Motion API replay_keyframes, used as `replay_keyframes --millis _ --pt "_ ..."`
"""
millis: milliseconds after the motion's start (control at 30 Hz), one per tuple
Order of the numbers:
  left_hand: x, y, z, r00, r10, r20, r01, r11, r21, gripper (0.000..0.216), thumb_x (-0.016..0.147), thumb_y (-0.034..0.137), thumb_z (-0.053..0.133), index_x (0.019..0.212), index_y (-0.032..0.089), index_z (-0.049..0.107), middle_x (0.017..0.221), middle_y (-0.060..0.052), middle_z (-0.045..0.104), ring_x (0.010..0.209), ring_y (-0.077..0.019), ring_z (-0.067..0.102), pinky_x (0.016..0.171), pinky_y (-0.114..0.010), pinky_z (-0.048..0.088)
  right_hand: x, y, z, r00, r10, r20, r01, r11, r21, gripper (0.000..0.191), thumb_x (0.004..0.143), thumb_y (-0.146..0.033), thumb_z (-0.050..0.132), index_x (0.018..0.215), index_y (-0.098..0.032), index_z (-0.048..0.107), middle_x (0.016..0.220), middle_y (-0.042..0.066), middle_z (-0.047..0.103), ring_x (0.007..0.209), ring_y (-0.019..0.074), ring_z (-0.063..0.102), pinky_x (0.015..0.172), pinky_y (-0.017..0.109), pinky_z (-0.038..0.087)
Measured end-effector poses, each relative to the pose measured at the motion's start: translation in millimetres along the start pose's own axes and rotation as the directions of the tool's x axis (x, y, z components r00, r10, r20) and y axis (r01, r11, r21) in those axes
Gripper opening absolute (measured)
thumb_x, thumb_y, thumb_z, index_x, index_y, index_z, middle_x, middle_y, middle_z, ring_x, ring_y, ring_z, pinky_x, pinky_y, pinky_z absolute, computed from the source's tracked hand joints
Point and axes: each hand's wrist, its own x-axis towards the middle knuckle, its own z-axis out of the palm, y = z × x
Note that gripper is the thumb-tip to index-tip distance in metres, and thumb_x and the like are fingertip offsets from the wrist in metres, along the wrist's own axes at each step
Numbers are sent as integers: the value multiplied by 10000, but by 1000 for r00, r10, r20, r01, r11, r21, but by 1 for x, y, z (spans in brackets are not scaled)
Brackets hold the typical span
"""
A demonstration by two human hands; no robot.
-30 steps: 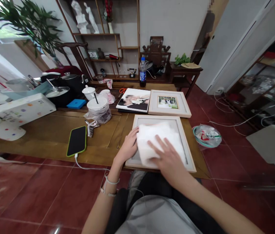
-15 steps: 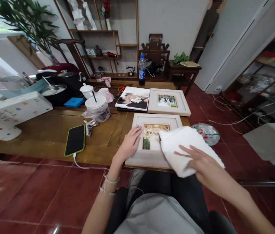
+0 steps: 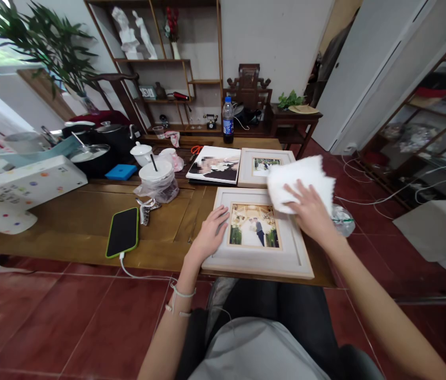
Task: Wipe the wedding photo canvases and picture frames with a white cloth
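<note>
A pale framed photograph (image 3: 257, 259) lies flat at the near edge of the low wooden table (image 3: 84, 221). My left hand (image 3: 210, 235) rests on its left border, fingers spread flat. My right hand (image 3: 309, 211) presses a white cloth (image 3: 300, 179) onto the frame's upper right corner, fingers extended over the cloth. The picture inside the frame is fully uncovered.
Behind lie a second framed photo (image 3: 265, 168) and a photo book (image 3: 215, 164). A green-cased phone (image 3: 123, 231) on a cable, a lidded cup in a bag (image 3: 157, 178), a teapot (image 3: 142, 153), pots (image 3: 92, 153) and a white box (image 3: 28, 182) are to the left. A bottle (image 3: 228, 122) stands at the back. A plastic bag (image 3: 341, 217) lies right of the table.
My right hand swept the cloth off the middle of the frame, to its lower right, then up to the upper right corner. My left hand stayed on the left border.
</note>
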Motion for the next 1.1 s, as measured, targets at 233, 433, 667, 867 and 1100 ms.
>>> replay_keyframes --millis 233,433,667,867,1100 --pt "-3 3 0 1000 -4 -2 4 1000 2 335 912 213 420 1198 161 586 1326 -133 526 1303 -256 400 1061 -510 348 12 -18 29 990 88 113 -97 992 76 471 693 -61 530 1143 -152 634 1387 145 458 1298 319 367 989 460 355" --pt "-2 4 -1 1000 -23 3 23 1000 6 337 910 215 421 1196 149 587 1324 -134 528 1305 -257 395 1063 -511 344 -4 -30 14 988 -48 146 29 991 133 467 698 -26 493 1125 -154 633 1280 122 570 1257 301 429 1073 525 248" --pt "-2 2 0 1000 -21 9 21 1000 20 345 910 208 416 1209 147 577 1338 -124 518 1313 -247 382 1066 -507 339 -71 -77 -59 942 -202 270 98 930 354 513 642 17 468 1078 -191 641 1241 120 597 1216 272 488 1037 486 369" --pt "-3 2 -2 1000 -15 28 15 1000 8 348 916 230 412 1219 158 569 1353 -116 505 1321 -244 372 1074 -509 326 -86 -80 -62 946 -116 304 -16 917 399 631 600 15 435 1174 -213 563 1399 125 442 1297 277 389 990 448 425" --pt "-4 -2 -1 1000 -2 20 2 1000 18 346 916 234 417 1215 152 569 1355 -117 502 1322 -234 370 1086 -482 322 -23 -27 6 987 120 111 -146 951 274 591 677 -12 426 1250 -133 503 1456 153 346 1371 321 219 1065 536 277"
